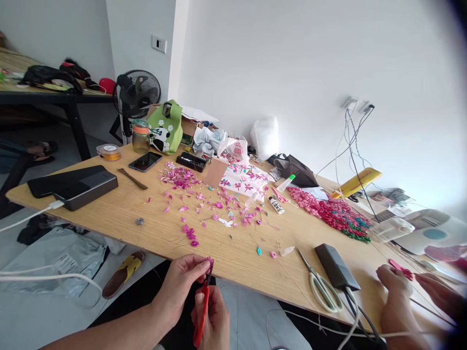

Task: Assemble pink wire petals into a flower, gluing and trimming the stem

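Near the table's front edge, my left hand (180, 277) pinches a small magenta petal piece (210, 261) between thumb and fingertips. My right hand (216, 313) is closed around red-handled scissors (202, 316), whose dark blades point up at that piece. Whether the blades touch it I cannot tell. Just beyond my left hand lies a short row of magenta flower pieces (189, 234) on the wooden table (153, 248). Farther back are a heap of pink and magenta petals (179, 176) and several loose petals.
At right, a co-worker's hands (396, 284) hold a pink-red piece. Larger scissors (323, 287) and a black adapter (336, 267) with cables lie between us. A glue bottle (276, 205), red bead-like strands (332, 211), a phone (145, 161) and a power bank (85, 189) sit around.
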`<state>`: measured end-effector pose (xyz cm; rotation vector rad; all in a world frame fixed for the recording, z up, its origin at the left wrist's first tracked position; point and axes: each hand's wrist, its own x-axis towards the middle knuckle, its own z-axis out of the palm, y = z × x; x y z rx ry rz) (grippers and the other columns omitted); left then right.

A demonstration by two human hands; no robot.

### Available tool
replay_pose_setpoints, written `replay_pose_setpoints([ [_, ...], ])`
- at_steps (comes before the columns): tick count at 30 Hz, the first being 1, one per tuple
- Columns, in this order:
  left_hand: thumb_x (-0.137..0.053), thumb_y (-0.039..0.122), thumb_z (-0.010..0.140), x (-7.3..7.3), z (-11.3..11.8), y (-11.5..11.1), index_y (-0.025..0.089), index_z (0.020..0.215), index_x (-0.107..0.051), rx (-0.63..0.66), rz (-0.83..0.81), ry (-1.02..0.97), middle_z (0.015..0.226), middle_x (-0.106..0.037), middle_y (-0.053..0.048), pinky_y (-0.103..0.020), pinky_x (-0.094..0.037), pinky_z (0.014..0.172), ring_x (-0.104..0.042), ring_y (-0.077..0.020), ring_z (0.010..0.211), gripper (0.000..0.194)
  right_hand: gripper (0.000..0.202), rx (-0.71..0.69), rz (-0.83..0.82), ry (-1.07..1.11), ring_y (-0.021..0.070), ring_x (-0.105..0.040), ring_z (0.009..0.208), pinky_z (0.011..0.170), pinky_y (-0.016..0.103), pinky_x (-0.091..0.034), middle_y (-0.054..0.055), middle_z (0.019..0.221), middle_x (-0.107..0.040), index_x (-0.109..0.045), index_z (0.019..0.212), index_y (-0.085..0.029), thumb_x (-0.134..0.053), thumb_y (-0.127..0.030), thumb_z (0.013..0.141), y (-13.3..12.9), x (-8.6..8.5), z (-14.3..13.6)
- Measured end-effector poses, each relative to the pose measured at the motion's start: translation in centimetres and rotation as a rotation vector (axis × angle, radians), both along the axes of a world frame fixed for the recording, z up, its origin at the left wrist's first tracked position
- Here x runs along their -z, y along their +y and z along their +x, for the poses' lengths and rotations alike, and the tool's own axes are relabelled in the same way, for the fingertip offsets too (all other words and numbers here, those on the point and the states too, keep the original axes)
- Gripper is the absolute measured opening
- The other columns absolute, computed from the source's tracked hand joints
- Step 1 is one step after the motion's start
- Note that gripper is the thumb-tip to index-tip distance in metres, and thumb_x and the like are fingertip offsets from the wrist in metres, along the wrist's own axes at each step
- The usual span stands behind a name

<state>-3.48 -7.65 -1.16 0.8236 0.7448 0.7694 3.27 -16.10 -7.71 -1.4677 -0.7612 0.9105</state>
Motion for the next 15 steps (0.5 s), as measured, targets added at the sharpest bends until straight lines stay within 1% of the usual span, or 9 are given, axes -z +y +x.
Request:
replay_pose_setpoints([
  [3,-0.070,0.032,0.073,0.0,0.0,0.1,0.015,0.066,-0.066,0.000,0.006,0.003,0.058,-0.051,0.003,-0.021,-0.036,0.059,-0.043,-0.0108,0.060,0.019,0.041,0.013,0.011,0.004,0.0077,-0.032,0.046,0.043,0.020,-0.028,-0.007,0.053,-0.039,-0.051,0.073,-0.018,-0.053,-0.057,0.082,-0.1,0.0,0.0],
  [7,-0.069,0.031,0.073,0.1,0.0,0.1,0.015,0.063,-0.065,-0.005,0.029,0.024,0.056,-0.050,0.003,-0.022,-0.034,0.056,-0.042,-0.0106,0.058,0.020,0.042,-0.060,0.035,0.030,0.0085,-0.035,0.047,0.043,0.020,-0.029,-0.006,0.054,-0.041,-0.051,0.073,-0.017,-0.053,-0.058,0.081,-0.1,-0.2,0.2],
  [8,-0.069,0.032,0.073,0.1,0.0,0.1,0.015,0.062,-0.064,-0.006,0.032,0.031,0.055,-0.050,0.003,-0.022,-0.034,0.056,-0.042,-0.0106,0.057,0.021,0.042,-0.059,0.040,0.028,0.0087,-0.036,0.047,0.043,0.020,-0.030,-0.005,0.054,-0.042,-0.052,0.073,-0.017,-0.054,-0.059,0.081,-0.1,-0.3,0.1],
  [10,-0.069,0.032,0.073,0.1,0.0,0.1,0.015,0.060,-0.063,-0.007,0.036,0.046,0.055,-0.050,0.003,-0.022,-0.034,0.055,-0.042,-0.0108,0.057,0.022,0.043,-0.010,0.045,0.016,0.0085,-0.036,0.047,0.043,0.020,-0.029,-0.005,0.053,-0.042,-0.052,0.071,-0.017,-0.054,-0.059,0.081,0.0,-0.7,-0.2],
  [14,-0.069,0.034,0.072,-0.2,0.0,0.0,0.015,0.061,-0.064,-0.015,0.047,0.072,0.055,-0.050,0.003,-0.022,-0.034,0.057,-0.043,-0.0115,0.058,0.022,0.044,0.139,0.042,0.002,0.0073,-0.030,0.044,0.041,0.019,-0.024,-0.007,0.049,-0.038,-0.050,0.068,-0.018,-0.054,-0.060,0.079,0.1,-1.4,-1.2],
  [15,-0.069,0.034,0.072,-0.2,0.0,0.0,0.015,0.061,-0.064,-0.016,0.048,0.074,0.055,-0.051,0.003,-0.022,-0.034,0.057,-0.043,-0.0116,0.058,0.022,0.045,0.152,0.042,0.005,0.0071,-0.029,0.043,0.041,0.019,-0.023,-0.007,0.048,-0.038,-0.050,0.067,-0.018,-0.054,-0.061,0.079,0.2,-1.6,-1.4],
])
